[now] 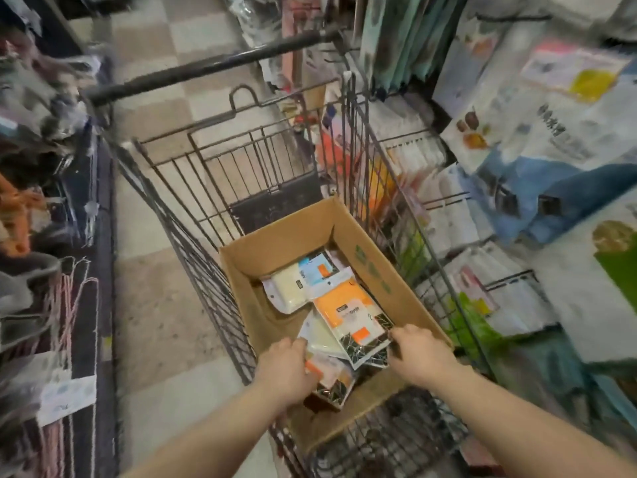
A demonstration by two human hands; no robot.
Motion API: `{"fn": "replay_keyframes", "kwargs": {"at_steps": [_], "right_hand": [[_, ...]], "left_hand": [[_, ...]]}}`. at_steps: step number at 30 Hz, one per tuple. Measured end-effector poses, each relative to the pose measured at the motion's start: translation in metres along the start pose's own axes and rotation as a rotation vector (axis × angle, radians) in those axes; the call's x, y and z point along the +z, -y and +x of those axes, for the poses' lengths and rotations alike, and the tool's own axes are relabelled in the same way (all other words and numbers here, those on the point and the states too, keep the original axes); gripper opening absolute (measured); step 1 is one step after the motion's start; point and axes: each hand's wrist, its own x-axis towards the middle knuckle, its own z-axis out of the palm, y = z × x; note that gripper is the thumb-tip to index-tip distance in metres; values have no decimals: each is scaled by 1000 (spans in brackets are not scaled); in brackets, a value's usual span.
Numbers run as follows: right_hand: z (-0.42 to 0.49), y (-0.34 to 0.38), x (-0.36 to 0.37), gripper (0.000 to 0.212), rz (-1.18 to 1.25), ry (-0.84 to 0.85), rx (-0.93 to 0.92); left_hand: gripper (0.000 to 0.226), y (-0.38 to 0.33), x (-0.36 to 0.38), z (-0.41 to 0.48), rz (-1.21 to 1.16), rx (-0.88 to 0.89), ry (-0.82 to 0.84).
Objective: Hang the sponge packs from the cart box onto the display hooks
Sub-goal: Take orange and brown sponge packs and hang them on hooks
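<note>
Figure: Two bare hands reach into a cardboard box (275, 236) of sponge packs (319, 269) in a wire cart (203, 267).

The box sits at centre frame in the cart's near end, and the packs lie loose and overlapping on its floor. The left hand (286, 367), lower centre, has its fingers curled round the near edge of a pale pack (322, 338). The right hand (420, 353) touches the lower right corner of an orange pack (348, 313) with bent fingers; whether they have closed on it cannot be told. A cream pack (287, 288) lies farther back in the box. Display hooks (446, 196) bearing other blurred goods fill the right of the frame, beside the cart.
</note>
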Motion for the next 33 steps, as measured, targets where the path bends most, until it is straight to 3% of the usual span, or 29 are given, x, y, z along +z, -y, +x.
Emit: {"fn": "replay_keyframes", "kwargs": {"at_steps": [6, 12, 19, 23, 29, 33], "right_hand": [[58, -12, 10, 43, -5, 50, 32], [133, -18, 31, 40, 20, 123, 8], [202, -9, 63, 61, 132, 190, -6], [224, -4, 82, 76, 161, 193, 11], [242, -7, 97, 73, 300, 213, 6], [247, -7, 96, 103, 460, 195, 83]], "left_hand": [[56, -20, 31, 57, -157, -45, 102], [54, -27, 73, 104, -203, -216, 109], [73, -1, 98, 155, -158, -463, 62], [91, 19, 103, 179, -174, -628, 157], [83, 22, 109, 198, -154, -672, 334], [77, 23, 113, 201, -361, -719, 247]]}}
